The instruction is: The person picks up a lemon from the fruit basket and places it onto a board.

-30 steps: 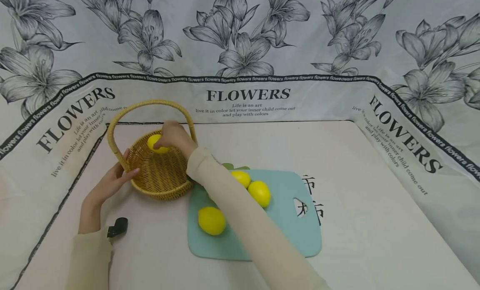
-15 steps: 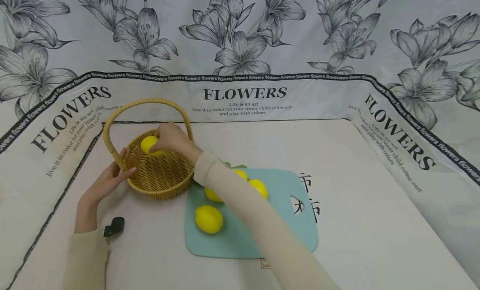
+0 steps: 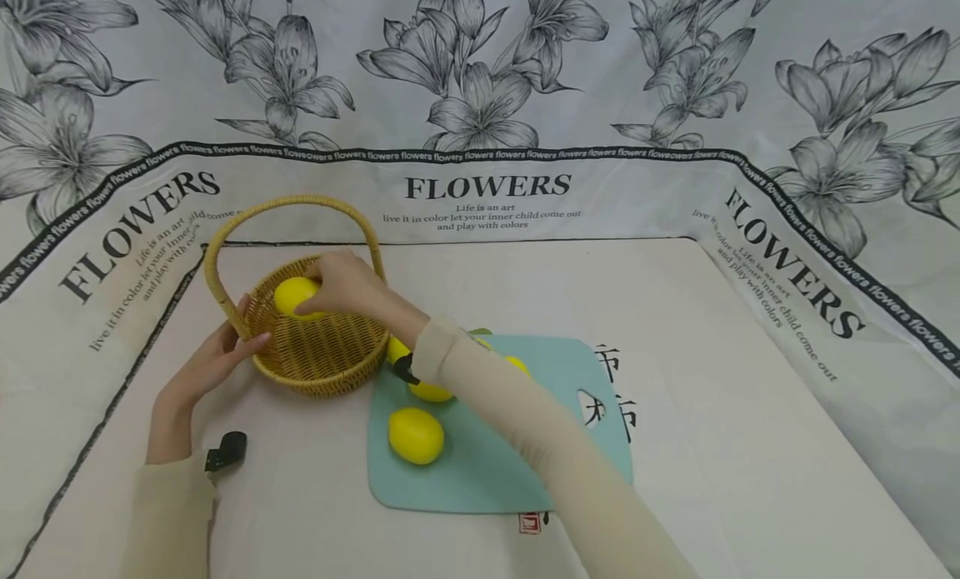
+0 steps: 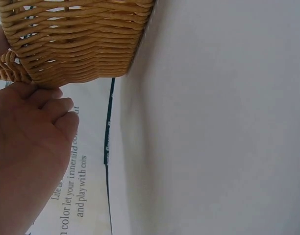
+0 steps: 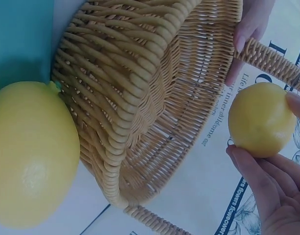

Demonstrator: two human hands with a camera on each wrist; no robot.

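Note:
My right hand [image 3: 347, 289] pinches a yellow lemon [image 3: 292, 297] between thumb and fingers over the wicker basket [image 3: 321, 386]. In the right wrist view this lemon [image 5: 262, 120] appears above the basket's rim [image 5: 133, 105]. With its thumb inside and its other fingers outside, my left hand [image 3: 202, 369] grips the basket's left rim where the arched handle [image 3: 212, 271] joins it. The left wrist view shows the fingers of the left hand [image 4: 35, 132] against the woven wall [image 4: 81, 44]. No other lemon shows inside the basket.
Several lemons lie on a light-blue cutting board [image 3: 480, 487] right of the basket, including a front lemon [image 3: 416, 436]; my right sleeve [image 3: 540, 421] covers part of them. A green leaf [image 3: 481, 331] peeks out behind. Flower-printed cloth [image 3: 487, 187] stands behind the table.
The right hand and lemon have shifted slightly left and nearer within the basket opening, and the right forearm has swung. The left hand keeps its grip; the whole view has drifted slightly.

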